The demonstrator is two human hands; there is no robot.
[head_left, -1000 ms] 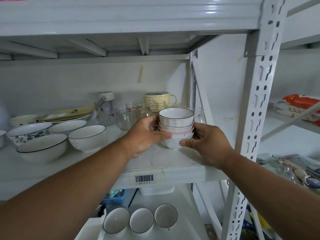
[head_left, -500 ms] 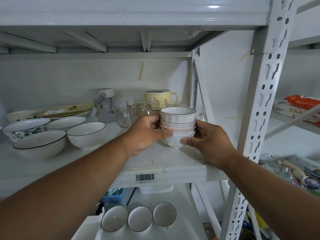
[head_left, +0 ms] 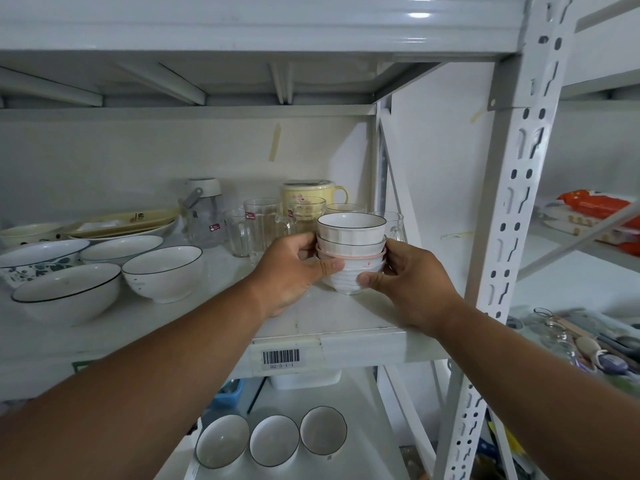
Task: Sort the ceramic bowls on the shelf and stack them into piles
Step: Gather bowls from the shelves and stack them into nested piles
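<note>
Stack: small bowls point(head_left: 350, 252) nested upright, long axis vertical, near the right end of the shelf point(head_left: 346, 323), foot at or just above the board; contact unclear.
Left hand point(head_left: 294, 271): fingers curled round the stack's left side, thumb across the front of the lower bowls.
Right hand point(head_left: 412, 282): fingers wrapped round the right side, thumb under the ribbed bottom bowl.
Key relation: stack directly between both palms, equally near each; any shift goes with both hands together.
Materials: glazed ceramic, smooth and slippery; top bowl dark-rimmed, one pink-rimmed, the lowest ribbed.
Left neighbours: wider dark-rimmed bowls point(head_left: 162, 271) loose, unstacked, well apart from the stack.
Behind: glass mugs point(head_left: 263, 223) just beside the stack; likely knock risk.
</note>
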